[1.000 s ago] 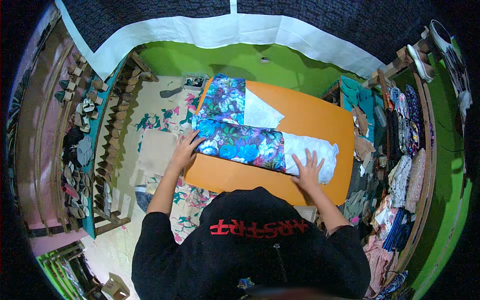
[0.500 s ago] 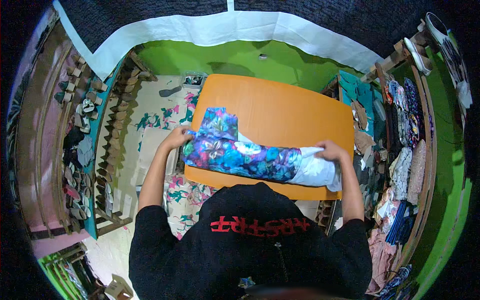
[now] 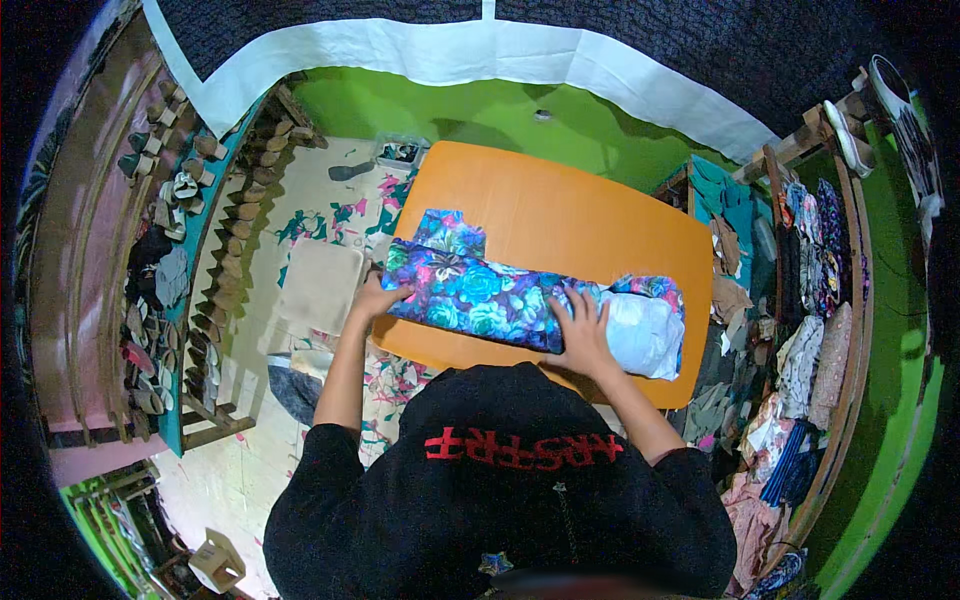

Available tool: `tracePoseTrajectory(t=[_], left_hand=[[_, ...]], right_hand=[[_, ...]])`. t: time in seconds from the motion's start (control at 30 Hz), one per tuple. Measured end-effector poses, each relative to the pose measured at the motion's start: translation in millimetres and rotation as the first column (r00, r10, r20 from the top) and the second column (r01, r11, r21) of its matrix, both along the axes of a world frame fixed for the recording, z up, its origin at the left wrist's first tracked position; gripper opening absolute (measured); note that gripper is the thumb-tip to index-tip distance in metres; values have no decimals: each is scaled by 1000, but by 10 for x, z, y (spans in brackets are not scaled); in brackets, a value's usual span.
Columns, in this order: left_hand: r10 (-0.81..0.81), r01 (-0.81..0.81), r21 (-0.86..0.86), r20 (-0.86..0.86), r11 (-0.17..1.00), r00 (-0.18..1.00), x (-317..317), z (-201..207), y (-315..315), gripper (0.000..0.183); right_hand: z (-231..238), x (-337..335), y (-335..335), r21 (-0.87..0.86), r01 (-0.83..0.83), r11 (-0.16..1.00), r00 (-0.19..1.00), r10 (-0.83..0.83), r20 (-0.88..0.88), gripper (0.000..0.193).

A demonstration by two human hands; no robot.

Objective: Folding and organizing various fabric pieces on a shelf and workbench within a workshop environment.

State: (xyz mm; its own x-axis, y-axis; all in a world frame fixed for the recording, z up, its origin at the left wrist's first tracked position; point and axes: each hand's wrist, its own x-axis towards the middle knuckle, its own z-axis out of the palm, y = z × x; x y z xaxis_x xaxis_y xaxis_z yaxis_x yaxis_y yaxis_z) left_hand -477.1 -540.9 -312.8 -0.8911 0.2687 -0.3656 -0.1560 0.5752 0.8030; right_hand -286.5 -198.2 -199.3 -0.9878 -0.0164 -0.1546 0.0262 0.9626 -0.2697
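A folded length of floral cloth (image 3: 480, 298) in blue, purple and green lies across the near half of an orange table (image 3: 560, 215). My right hand (image 3: 582, 332) rests on it with fingers spread, near where the print meets a white folded part (image 3: 642, 338). At the cloth's left end is my left hand (image 3: 378, 297), thumb stretched over the edge and apart from the fingers, which are partly hidden. A smaller floral flap (image 3: 447, 232) sticks out beyond the fold at the far left.
Wooden racks with shoes and shoe forms (image 3: 240, 210) stand on the left. Shelves of folded fabrics (image 3: 800, 350) line the right. Scraps (image 3: 340, 222), a pale stool-like square (image 3: 322, 287) and a clear bin (image 3: 400, 152) are on the floor left of the table.
My right hand has let go of the white end and moved left onto the print. My left hand has slid down slightly at the left edge. The white end now lies folded with print showing around it.
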Motion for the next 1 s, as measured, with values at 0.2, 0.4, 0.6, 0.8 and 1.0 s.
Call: tracePoseTrajectory(t=[0.2,0.4,0.6,0.8,1.0], left_hand=[[100,-103,-1,256,995,961,59,-107,86,45],[182,-396,171,681,902,709,9,397,434,44],[154,-625,527,680,576,716,70,445,650,33],[364,-530,644,385,552,848,288,335,875,21],[113,119,381,-533,917,838,891,796,1503,33]], right_hand=[[-453,22,-226,65,-14,998,999,17,-51,82],[-441,-180,-125,24,56,998,996,-58,71,69],[-103,-355,-837,-93,-24,995,997,17,-75,80],[-659,-490,-1259,-318,-20,948,997,43,67,93],[-1387,-490,-640,-995,74,73,984,-167,61,44]])
